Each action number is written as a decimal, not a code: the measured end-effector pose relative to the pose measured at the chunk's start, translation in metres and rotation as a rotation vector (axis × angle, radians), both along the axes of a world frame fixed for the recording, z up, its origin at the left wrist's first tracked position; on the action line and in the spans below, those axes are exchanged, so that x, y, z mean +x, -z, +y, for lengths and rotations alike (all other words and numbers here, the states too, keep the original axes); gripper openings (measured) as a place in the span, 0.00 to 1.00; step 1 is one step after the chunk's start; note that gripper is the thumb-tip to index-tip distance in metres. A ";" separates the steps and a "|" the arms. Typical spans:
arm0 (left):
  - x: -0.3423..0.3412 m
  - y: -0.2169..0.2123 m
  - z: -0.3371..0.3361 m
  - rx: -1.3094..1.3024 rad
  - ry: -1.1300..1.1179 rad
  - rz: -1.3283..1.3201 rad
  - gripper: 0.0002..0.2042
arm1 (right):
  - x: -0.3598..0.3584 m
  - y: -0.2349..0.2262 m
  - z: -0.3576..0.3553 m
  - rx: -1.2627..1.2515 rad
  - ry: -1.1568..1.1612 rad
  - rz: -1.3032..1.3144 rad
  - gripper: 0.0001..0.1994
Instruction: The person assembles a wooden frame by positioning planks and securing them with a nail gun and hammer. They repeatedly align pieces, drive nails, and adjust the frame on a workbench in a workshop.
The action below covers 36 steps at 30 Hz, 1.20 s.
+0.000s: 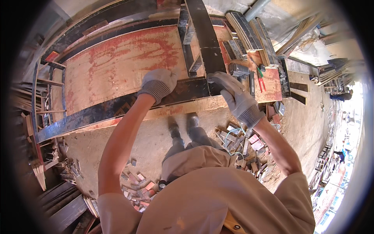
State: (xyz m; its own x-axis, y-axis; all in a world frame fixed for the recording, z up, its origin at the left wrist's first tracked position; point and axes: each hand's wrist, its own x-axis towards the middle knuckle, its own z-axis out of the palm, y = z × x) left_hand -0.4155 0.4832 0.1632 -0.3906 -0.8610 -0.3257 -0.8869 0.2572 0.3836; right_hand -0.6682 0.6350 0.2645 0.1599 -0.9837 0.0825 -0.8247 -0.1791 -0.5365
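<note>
My left hand point(160, 82), in a pale work glove, is closed with its fingers curled over the dark frame board point(99, 111) running along the table's near side. What it holds, if anything, is hidden. To its right, my right hand point(235, 93), gloved too, bends its fingers at the corner where a dark crosswise board point(206, 37) meets the near one. A small greyish shape shows at its fingertips; I cannot make out what it is. Both boards belong to a large wooden frame lying on a red-stained plywood tabletop point(124, 62).
Pliers with red and green handles point(261, 79) lie on the right of the table, near stacked board strips point(243, 31) and small dark blocks point(238, 70). Wood offcuts point(253, 146) are heaped on the floor around my feet. Dark planks point(64, 204) lie at lower left.
</note>
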 end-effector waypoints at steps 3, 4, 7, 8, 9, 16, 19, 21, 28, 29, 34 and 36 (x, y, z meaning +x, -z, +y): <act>-0.005 -0.004 -0.003 0.019 0.017 -0.026 0.38 | 0.004 0.006 0.003 0.185 0.190 -0.031 0.20; -0.006 -0.006 -0.002 0.035 0.027 -0.021 0.38 | 0.006 0.009 0.003 -0.007 0.093 -0.151 0.20; -0.007 -0.011 -0.007 0.189 -0.094 -0.032 0.37 | 0.012 0.013 0.003 -0.140 -0.058 -0.052 0.21; -0.007 -0.012 -0.008 0.180 -0.090 -0.023 0.34 | 0.013 0.010 0.004 0.163 -0.002 0.069 0.22; -0.007 -0.013 -0.011 0.175 -0.089 -0.014 0.30 | 0.020 0.010 0.004 0.342 0.077 0.152 0.22; -0.003 -0.009 -0.011 0.126 0.036 0.003 0.27 | 0.064 -0.011 0.003 -0.244 -0.101 -0.105 0.23; -0.001 0.002 -0.011 0.073 0.063 -0.009 0.20 | 0.077 -0.009 -0.007 0.271 -0.130 0.007 0.22; 0.000 0.013 -0.015 0.077 0.141 -0.090 0.15 | 0.077 -0.008 -0.008 0.469 -0.065 0.077 0.23; 0.002 0.055 -0.034 0.054 0.353 -0.163 0.13 | 0.079 0.011 0.003 0.143 -0.155 -0.032 0.21; 0.003 0.056 -0.035 0.224 0.215 0.016 0.13 | 0.081 0.013 0.003 0.158 -0.094 0.051 0.22; 0.012 0.059 -0.033 0.627 -0.221 0.549 0.15 | 0.088 0.010 -0.001 -0.091 -0.168 -0.064 0.22; 0.011 0.061 -0.042 0.657 -0.263 0.513 0.15 | 0.094 0.005 0.000 0.173 -0.142 0.014 0.22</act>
State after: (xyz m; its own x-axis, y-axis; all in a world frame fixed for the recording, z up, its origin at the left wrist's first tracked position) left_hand -0.4044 0.4416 0.1024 -0.4400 -0.6435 -0.6264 -0.5634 -0.3453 0.7505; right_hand -0.5746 0.6351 0.2591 0.2978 -0.9504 -0.0893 -0.8056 -0.2000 -0.5577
